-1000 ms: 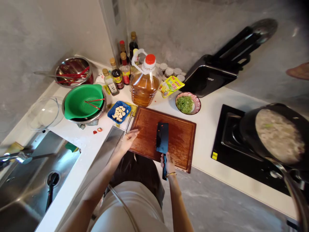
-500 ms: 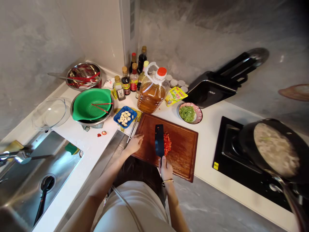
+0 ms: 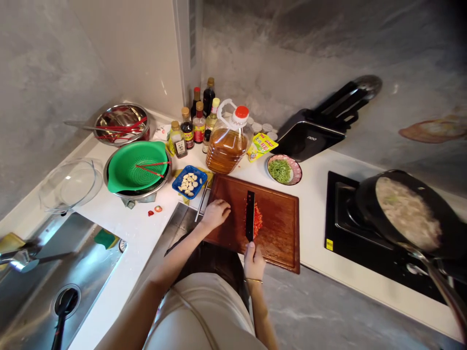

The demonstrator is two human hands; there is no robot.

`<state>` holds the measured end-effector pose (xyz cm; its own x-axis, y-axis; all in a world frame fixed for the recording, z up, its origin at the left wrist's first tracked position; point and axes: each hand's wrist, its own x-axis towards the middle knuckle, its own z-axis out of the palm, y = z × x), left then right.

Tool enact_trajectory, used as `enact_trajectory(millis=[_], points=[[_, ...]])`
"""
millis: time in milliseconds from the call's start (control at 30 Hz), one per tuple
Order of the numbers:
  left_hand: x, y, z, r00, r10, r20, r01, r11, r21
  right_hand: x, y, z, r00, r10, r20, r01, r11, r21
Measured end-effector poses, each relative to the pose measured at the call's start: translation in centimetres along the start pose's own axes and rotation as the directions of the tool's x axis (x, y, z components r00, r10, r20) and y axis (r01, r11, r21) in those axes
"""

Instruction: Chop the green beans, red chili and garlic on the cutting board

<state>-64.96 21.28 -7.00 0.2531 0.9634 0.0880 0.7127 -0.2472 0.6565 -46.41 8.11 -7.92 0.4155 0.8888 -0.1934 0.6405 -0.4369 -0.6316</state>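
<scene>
A black cleaver (image 3: 250, 216) is in my right hand (image 3: 254, 262), whose fingers wrap its handle. Its blade stands nearly edge-down on the wooden cutting board (image 3: 279, 214), against the left side of a heap of finely chopped red pepper (image 3: 258, 219). My left hand (image 3: 217, 214) hovers over the left part of the board, loosely bent, fingers apart from the blade and with nothing visible in them. Just behind that hand lie a thin metal rod (image 3: 202, 201) and a blue dish of peeled garlic cloves (image 3: 190, 182).
Behind the board stand a large oil jug (image 3: 226, 148), several sauce bottles (image 3: 199, 124) and a bowl of chopped greens (image 3: 280, 170). On the right, a pan (image 3: 368, 204) of pale food sits on the stove. A green colander (image 3: 138, 165) and the sink (image 3: 91, 287) are on the left.
The cleaver has shifted right to the chopped red pepper, and its blade has turned from showing its flat side to nearly edge-on. My left hand has moved slightly right over the board.
</scene>
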Motion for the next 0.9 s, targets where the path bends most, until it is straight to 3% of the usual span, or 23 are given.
enact_trajectory(millis=[100,167,233,300,400,600,767,900], points=[[0.5,-3.8,-3.3,0.971,-0.152,-0.185,0.139,0.987,-0.083,-0.9,-0.6,0.2,0.998,0.065,0.021,-0.066,0.995,0.068],[1.3,-6.7,-5.9,0.934,-0.254,-0.251,0.255,0.966,-0.030,-1.2,-1.2,0.3,0.994,0.102,0.031,-0.105,0.989,0.102],[2.4,-9.0,-7.9,0.909,-0.360,-0.211,0.386,0.918,0.096,-1.3,-1.8,0.3,0.993,0.115,0.029,-0.118,0.983,0.144],[3.6,-10.4,-8.9,0.877,-0.471,-0.099,0.480,0.843,0.243,-1.1,-2.0,0.5,0.995,0.094,0.021,-0.096,0.979,0.181],[5.1,-11.1,-8.4,0.835,-0.550,0.010,0.512,0.783,0.355,-0.7,-2.0,0.9,0.999,0.038,0.006,-0.038,0.978,0.203],[6.6,-11.8,-7.0,0.819,-0.573,0.041,0.507,0.754,0.418,-1.1,-1.9,2.0,0.999,0.047,-0.015,-0.040,0.952,0.305],[7.4,-12.3,-6.9,0.828,-0.557,0.059,0.471,0.750,0.465,-1.8,-1.7,2.6,0.995,0.090,-0.032,-0.073,0.935,0.348],[7.1,-12.4,-7.1,0.846,-0.531,0.049,0.453,0.764,0.459,-1.6,-1.4,3.1,0.994,0.110,0.022,-0.110,0.917,0.384]])
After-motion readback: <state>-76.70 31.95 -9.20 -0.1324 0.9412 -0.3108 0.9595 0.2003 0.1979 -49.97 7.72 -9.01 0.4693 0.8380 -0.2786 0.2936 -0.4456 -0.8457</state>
